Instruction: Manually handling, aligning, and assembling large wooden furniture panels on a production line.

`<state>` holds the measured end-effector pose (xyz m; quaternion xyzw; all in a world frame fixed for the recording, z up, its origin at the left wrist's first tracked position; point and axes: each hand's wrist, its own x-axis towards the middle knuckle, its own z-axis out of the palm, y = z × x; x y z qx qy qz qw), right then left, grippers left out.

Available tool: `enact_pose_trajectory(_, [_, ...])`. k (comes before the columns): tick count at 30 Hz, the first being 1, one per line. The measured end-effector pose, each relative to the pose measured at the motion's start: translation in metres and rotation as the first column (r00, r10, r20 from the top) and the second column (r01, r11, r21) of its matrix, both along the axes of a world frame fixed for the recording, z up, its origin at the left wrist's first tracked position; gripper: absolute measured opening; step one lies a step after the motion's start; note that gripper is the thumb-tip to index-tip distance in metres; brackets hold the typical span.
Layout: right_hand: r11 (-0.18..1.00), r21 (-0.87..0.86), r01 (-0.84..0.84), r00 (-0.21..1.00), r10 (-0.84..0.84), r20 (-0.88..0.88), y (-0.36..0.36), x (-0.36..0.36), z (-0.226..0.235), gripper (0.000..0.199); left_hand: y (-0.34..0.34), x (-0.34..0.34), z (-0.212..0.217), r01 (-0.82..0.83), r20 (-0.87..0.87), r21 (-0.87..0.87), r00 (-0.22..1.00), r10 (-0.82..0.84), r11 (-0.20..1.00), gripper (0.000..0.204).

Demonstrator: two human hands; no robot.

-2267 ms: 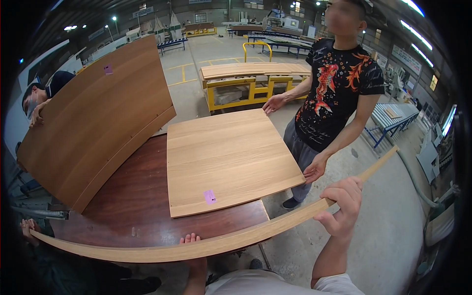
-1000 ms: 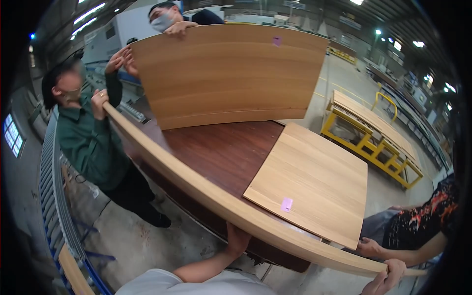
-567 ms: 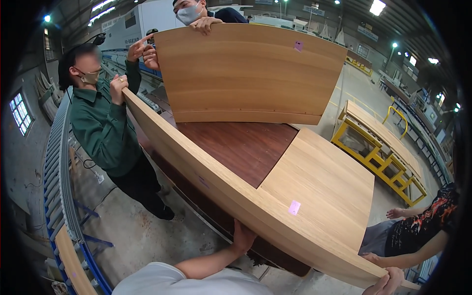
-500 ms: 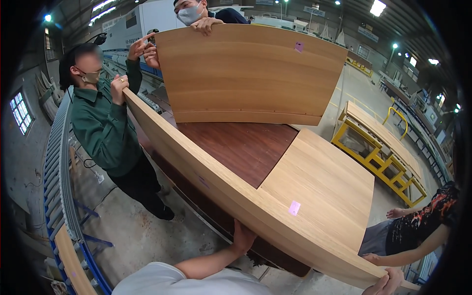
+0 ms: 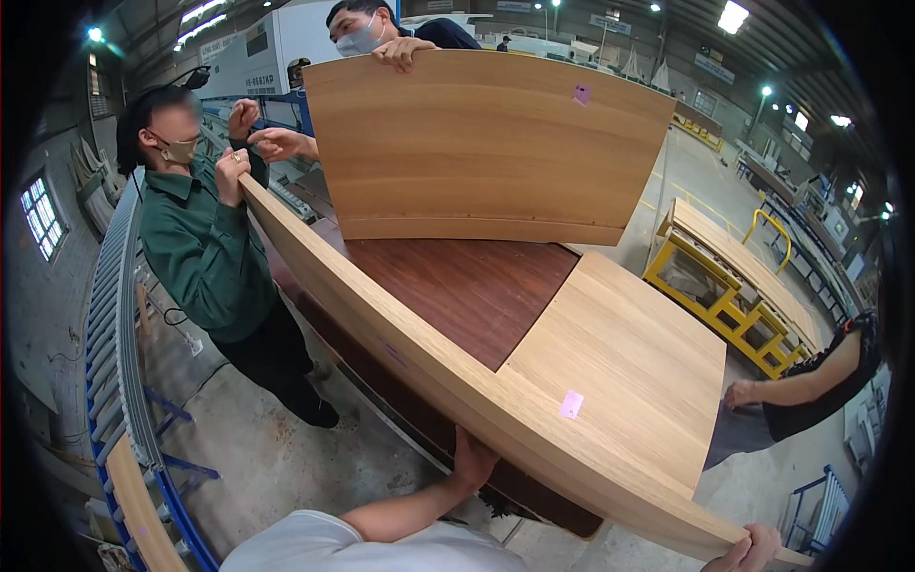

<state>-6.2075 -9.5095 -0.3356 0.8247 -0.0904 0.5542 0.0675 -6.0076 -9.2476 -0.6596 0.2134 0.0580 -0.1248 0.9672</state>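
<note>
A long pale wooden panel [image 5: 381,305] stands on edge, running from the upper left to the lower right in front of me. My left hand [image 5: 474,460] holds its near face low down, fingertips hidden by the panel. At the lower right, my right hand [image 5: 750,550] is closed round the panel's top edge near its end. Behind it, a flat wooden board [image 5: 629,367] with a pink sticker [image 5: 572,404] adjoins a dark brown surface [image 5: 467,291]. Another upright wooden panel [image 5: 486,143] stands at the far side.
A person in a green shirt [image 5: 205,253] grips the near panel's far left end. A masked person [image 5: 367,43] holds the far panel's top. Another person [image 5: 824,381] stands at the right. A roller conveyor [image 5: 114,353] runs along the left; a yellow cart [image 5: 724,296] stands right.
The person at the right has taken a hand off the near panel's end and stepped back. The hands between the two people at the far left have shifted. My hands stay put.
</note>
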Motion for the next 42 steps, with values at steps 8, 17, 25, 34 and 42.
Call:
enact_pose_trajectory(8, [1.0, -0.01, 0.008, 1.0, -0.008, -0.003, -0.001, -0.003, -0.003, 0.05, 0.0, 0.003, 0.005, -0.018, 0.008, 0.021, 1.0, 0.018, 1.0, 0.077])
enact_pose_trajectory(17, [0.998, -0.031, 0.048, 0.999, -0.048, -0.008, -0.005, -0.008, -0.009, 0.05, 0.001, 0.001, -0.002, -0.011, -0.006, -0.023, 1.0, 0.01, 1.0, 0.077])
enact_pose_trajectory(25, [0.999, -0.024, 0.022, 1.0, -0.022, -0.02, -0.002, -0.005, -0.005, 0.048, -0.002, 0.0, -0.003, -0.028, -0.061, -0.04, 0.998, 0.025, 0.999, 0.074])
enact_pose_trajectory(34, [1.0, -0.027, -0.006, 1.0, 0.006, -0.007, -0.003, -0.002, -0.006, 0.05, -0.001, 0.002, -0.008, -0.022, -0.054, -0.027, 0.998, 0.02, 0.999, 0.074])
enact_pose_trajectory(42, [0.999, -0.034, -0.015, 1.0, 0.015, 0.001, -0.004, 0.001, -0.005, 0.052, 0.0, 0.002, -0.011, -0.008, -0.025, -0.044, 1.0, 0.007, 0.999, 0.073])
